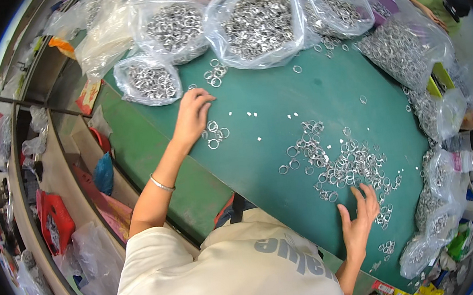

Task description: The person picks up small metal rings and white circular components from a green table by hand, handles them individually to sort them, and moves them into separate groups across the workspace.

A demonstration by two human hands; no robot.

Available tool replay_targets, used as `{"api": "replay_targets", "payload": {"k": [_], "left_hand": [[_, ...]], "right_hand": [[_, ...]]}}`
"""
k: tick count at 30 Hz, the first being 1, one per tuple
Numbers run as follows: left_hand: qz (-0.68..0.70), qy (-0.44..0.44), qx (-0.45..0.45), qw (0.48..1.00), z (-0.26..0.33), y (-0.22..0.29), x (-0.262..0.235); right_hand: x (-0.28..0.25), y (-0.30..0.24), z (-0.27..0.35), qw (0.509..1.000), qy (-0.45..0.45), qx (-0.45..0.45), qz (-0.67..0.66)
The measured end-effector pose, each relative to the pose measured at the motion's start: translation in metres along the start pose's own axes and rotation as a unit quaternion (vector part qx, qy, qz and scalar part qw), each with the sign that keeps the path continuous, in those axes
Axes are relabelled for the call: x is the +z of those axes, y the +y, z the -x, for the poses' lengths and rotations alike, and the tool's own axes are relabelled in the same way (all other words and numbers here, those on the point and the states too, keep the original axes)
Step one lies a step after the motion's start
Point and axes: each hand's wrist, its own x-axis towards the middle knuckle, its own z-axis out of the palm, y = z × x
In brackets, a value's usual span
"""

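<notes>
My left hand (192, 116) lies open, fingers curled down on the green bench (277, 100) beside a small cluster of silver metal rings (213, 133) at its four o'clock. My right hand (359, 222) (fingers spread, gripping nothing) presses the big scattered heap of silver rings (349, 164), lying at its twelve o'clock.

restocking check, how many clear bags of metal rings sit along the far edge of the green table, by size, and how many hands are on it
Large bags of rings: 2
Smaller bags of rings: 2
Hands: 2, left hand, right hand
Total: 6
</notes>
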Motion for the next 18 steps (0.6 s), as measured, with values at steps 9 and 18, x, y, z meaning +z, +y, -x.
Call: {"api": "replay_targets", "payload": {"k": [9, 18], "left_hand": [[0.1, -0.027, 0.037, 0.994, 0.002, 0.102, 0.0], [0.108, -0.302, 0.156, 0.934, 0.043, 0.173, 0.074]], "right_hand": [[0.036, -0.052, -0.06, 0.979, -0.102, -0.173, 0.013], [0.004, 0.001, -0.026, 0.997, 0.018, -0.048, -0.058]]}}
